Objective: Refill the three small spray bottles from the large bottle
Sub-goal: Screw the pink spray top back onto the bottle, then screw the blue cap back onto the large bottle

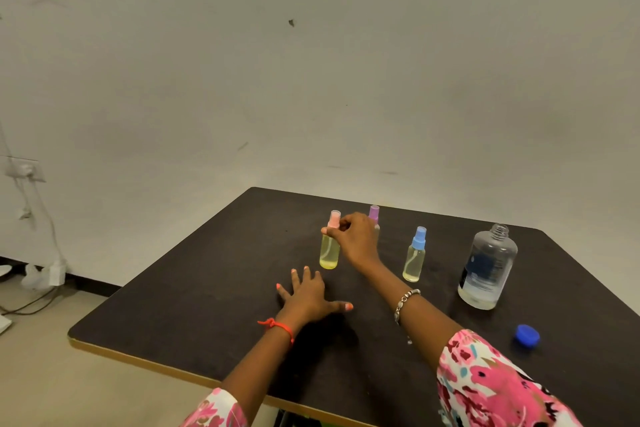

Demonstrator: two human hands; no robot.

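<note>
The right hand pinches the pink-capped spray bottle at its neck; the left hand lies flat and empty on the table just below. It looks light, smooth and tippy, best held around its body.

The pink-capped spray bottle stands upright with yellowish liquid, its neck pinched by the right hand. The purple-capped spray bottle shows only its top behind that hand. To the hand's right stand the blue-capped spray bottle, then the large clear bottle, uncapped and nearly empty, its blue cap lying nearer the person.
</note>
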